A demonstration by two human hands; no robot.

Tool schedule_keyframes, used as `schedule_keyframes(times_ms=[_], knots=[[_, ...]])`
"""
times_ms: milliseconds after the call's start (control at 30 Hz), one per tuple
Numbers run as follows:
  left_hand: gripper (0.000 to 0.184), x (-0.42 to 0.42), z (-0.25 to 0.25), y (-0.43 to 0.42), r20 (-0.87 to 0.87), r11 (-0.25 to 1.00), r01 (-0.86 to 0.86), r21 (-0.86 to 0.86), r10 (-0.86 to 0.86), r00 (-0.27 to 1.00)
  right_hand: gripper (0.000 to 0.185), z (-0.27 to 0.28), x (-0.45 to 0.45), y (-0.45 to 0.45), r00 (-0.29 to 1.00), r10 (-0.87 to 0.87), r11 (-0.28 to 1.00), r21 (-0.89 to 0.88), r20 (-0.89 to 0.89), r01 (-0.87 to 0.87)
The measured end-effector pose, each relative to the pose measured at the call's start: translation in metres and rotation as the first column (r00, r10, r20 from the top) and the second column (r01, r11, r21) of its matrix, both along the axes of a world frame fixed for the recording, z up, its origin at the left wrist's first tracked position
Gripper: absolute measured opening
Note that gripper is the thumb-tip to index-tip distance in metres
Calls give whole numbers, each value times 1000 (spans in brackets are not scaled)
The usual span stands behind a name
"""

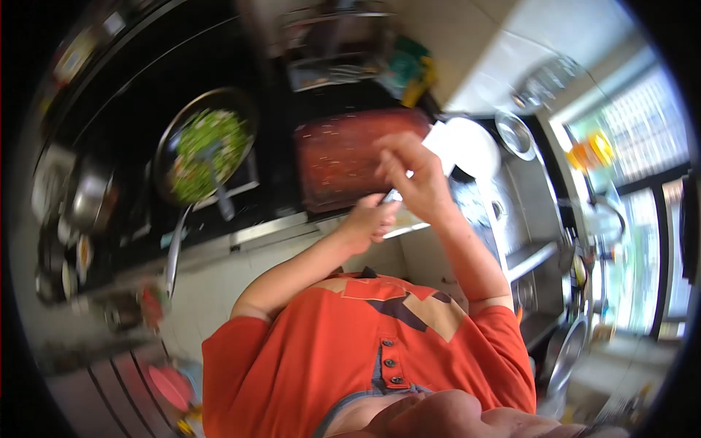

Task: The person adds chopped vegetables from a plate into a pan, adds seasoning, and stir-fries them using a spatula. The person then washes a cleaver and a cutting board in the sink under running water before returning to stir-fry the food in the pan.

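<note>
My left hand (pixel 370 224) is closed around the handle of what looks like a knife (pixel 393 196), in front of the near edge of a reddish-brown cutting board (pixel 332 164). An angular white surface (pixel 438 141), perhaps the blade, shows behind my right hand; motion blur hides how they join. My right hand (pixel 420 175) hovers over the board's right part, its fingers bent and apart, with nothing visible in them. Small pale bits lie scattered on the board. To the left, a pan (pixel 244 109) holds chopped green food (pixel 201 139), with a grey spatula (pixel 223 201) resting in it.
A white plate (pixel 475 150) is right of the board, beside the sink (pixel 511 212). The pan's long handle (pixel 174 255) sticks out past the counter edge. A metal pot (pixel 91 193) stands far left. A rack (pixel 336 44) and a green-yellow packet (pixel 410 69) are behind the board.
</note>
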State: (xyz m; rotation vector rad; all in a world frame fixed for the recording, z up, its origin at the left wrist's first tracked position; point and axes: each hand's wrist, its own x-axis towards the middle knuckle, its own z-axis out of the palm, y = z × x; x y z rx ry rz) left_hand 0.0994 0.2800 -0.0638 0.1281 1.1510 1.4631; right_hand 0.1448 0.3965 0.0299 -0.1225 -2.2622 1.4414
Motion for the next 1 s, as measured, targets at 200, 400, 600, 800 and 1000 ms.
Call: schedule_keyframes(times_ms=[200,400,600,800,1000], knots=[[16,19,11,68,14,968,219,123,-222,975,14,-15,119,59,937,-347,935,95,48,341],[18,74,-20,212,-622,863,505,5,-393,677,14,-49,247,150,716,-689,725,93,109,683],[23,163,9,374,-808,784,535,-315,75,-585,18,-90,348,250,463,-872,478,65,160,876],[15,240,-6,491,-828,784,481,-393,-73,-556,18,-102,383,325,380,-919,377,-46,107,925],[19,252,-2,510,-451,761,539,-362,-649,613,15,-132,382,401,360,-931,346,-184,53,920]])
